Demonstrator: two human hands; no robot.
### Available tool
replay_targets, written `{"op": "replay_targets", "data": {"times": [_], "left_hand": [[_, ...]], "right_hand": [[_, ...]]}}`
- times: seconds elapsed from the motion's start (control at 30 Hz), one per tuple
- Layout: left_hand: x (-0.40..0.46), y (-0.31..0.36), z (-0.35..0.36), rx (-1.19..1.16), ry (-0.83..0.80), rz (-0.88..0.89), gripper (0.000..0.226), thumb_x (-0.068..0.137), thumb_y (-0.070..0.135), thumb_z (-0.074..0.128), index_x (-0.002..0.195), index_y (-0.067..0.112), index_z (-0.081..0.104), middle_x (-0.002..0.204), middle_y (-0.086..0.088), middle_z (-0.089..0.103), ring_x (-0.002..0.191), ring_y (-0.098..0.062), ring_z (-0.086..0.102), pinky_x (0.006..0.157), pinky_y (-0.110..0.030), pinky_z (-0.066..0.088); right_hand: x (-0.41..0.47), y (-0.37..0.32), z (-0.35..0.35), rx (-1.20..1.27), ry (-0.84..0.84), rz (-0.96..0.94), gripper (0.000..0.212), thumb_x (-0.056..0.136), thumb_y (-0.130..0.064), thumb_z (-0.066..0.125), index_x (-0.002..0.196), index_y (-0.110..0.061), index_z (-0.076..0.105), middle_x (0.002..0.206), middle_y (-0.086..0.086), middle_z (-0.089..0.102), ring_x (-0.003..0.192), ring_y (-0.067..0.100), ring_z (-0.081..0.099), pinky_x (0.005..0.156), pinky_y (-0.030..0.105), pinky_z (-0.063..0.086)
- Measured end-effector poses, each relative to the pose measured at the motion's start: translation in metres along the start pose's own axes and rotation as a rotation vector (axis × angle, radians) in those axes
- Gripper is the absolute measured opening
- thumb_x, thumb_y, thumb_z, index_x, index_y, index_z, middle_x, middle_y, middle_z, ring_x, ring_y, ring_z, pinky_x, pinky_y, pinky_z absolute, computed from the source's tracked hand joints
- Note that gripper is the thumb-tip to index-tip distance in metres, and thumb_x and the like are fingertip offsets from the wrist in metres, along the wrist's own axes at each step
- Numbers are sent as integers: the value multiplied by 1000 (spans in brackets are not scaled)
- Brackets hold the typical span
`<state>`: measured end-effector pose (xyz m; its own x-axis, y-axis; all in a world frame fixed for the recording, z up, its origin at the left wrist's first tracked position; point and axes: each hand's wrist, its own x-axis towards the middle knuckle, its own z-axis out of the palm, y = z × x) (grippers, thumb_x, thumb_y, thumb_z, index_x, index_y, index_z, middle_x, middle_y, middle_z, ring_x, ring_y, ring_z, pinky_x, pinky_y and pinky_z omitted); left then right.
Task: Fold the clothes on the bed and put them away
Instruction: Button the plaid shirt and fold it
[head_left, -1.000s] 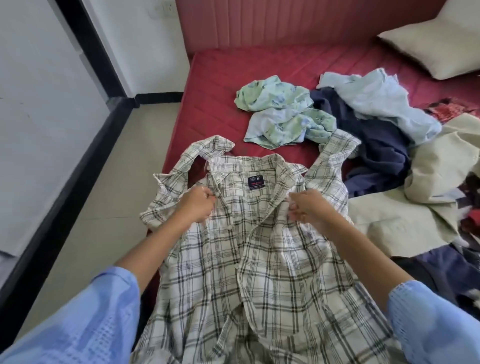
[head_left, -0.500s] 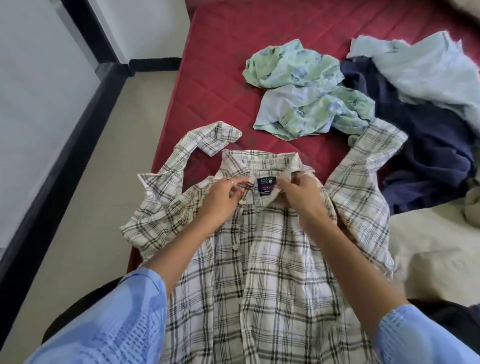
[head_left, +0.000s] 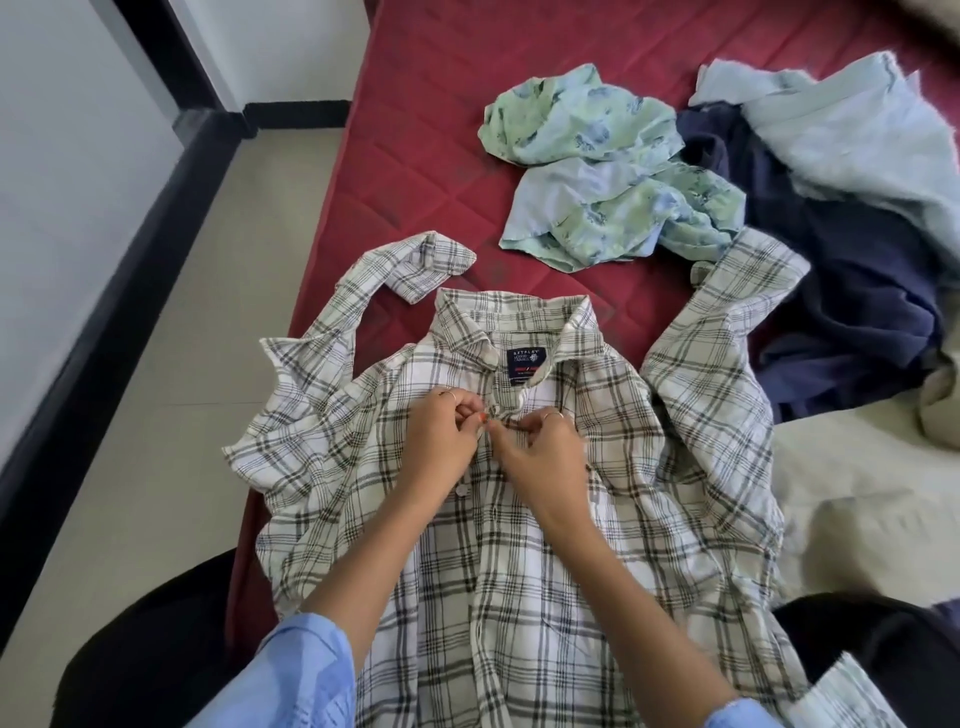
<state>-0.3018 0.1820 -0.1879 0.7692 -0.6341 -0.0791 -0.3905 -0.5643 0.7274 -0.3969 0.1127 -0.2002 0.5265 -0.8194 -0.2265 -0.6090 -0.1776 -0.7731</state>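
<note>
Pinching the front placket just below the collar, the left hand and right hand meet fingertip to fingertip on the plaid shirt, each with fingers curled round a fold of its fabric near the top button. That shirt lies face up, collar away from the person, at the near left corner of the red bed, its sleeves spread to either side. Beyond it sit a crumpled green floral garment, a navy garment and a pale blue garment, with cream cloth on the right.
</note>
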Motion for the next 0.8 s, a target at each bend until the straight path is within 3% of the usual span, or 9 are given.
{"op": "replay_targets", "data": {"times": [0.1, 0.2, 0.27, 0.33, 0.43, 0.53, 0.67, 0.8], "left_hand": [[-2, 3, 1, -16, 2, -23, 15, 91, 3, 60, 87, 17, 65, 84, 7, 59, 72, 1, 53, 57, -6, 42], [-7, 6, -1, -76, 27, -35, 15, 92, 4, 59, 87, 17, 63, 80, 6, 60, 71, -2, 55, 57, -5, 42], [-11, 11, -4, -95, 35, -44, 16, 93, 4, 57, 86, 18, 62, 79, 9, 59, 71, 1, 55, 58, -3, 43], [-14, 17, -7, -109, 49, -41, 15, 93, 6, 58, 87, 19, 62, 79, 11, 60, 72, 3, 55, 59, -3, 43], [-16, 30, -8, -150, 47, -17, 15, 92, 6, 60, 87, 20, 63, 79, 11, 61, 70, 4, 57, 58, -3, 43], [-20, 45, -2, -183, 19, 21, 12, 90, 8, 62, 87, 19, 66, 81, 10, 66, 73, 3, 60, 59, -5, 46], [-29, 59, 9, -197, 50, 33, 15, 89, 8, 64, 84, 22, 66, 83, 9, 68, 73, 1, 63, 60, -7, 48], [-36, 66, 17, -181, 67, 15, 14, 92, 11, 60, 87, 24, 63, 82, 5, 68, 73, -7, 66, 54, -13, 49]], "right_hand": [[8, -12, 8, -148, 64, 55, 52, 82, -61, 60, 95, -11, 57, 94, 2, 58, 73, 19, 61, 53, 28, 47], [20, -19, 8, -187, 68, 151, 39, 84, -51, 58, 80, -11, 58, 75, 1, 61, 62, 20, 58, 53, 26, 40], [24, -18, 0, 23, 2, 217, 26, 86, -31, 61, 70, -12, 57, 62, 2, 55, 53, 18, 48, 52, 27, 37], [21, -15, -16, 314, -79, 273, 18, 89, -17, 62, 75, -7, 61, 62, 6, 53, 55, 18, 46, 52, 30, 38], [11, -15, -40, 686, -206, 340, 10, 95, -10, 54, 86, -7, 57, 64, 3, 55, 54, 12, 49, 53, 26, 43], [4, -11, -55, 993, -290, 406, 12, 100, -13, 47, 88, -12, 49, 66, 2, 54, 57, 13, 52, 57, 29, 49], [-5, -8, -65, 1087, -341, 371, 17, 100, -15, 49, 83, -13, 50, 68, 3, 52, 57, 12, 52, 64, 30, 48], [-13, -8, -66, 1009, -284, 278, 10, 91, -13, 64, 92, -5, 57, 69, 2, 62, 62, 12, 56, 64, 24, 50]]}}
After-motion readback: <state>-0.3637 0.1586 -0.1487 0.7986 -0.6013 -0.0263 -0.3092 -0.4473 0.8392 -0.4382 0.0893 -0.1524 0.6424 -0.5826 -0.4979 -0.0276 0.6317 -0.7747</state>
